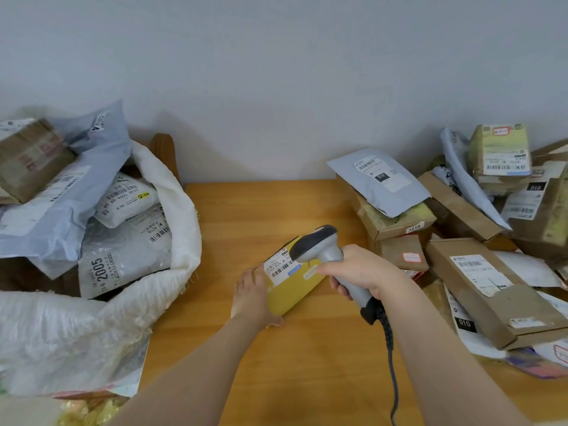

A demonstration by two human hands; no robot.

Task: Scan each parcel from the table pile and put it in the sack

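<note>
Scanning is judged to be the step in hand at centre frame. The flat yellow cardboard parcel [293,290] lies on the wooden worktop [276,364], with its white barcode label [281,267] facing up. The left hand [250,298] holds the parcel's near-left edge, fingers laid over the top and thumb at the near side. The right hand [359,272] is wrapped fully round the grey handheld scanner [319,247], whose head sits just beside the label.

Risks noted:
- Misread: the scanner head is very close and partly overhangs the label.
- Spillage: the white woven sack [181,210] at left is heaped above its rim, so an added parcel may slide off.
- Snagging: the dark scanner cable [392,364] trails over the near edge.
- Collapse: the parcel pile [461,241] at right is loosely stacked.
</note>
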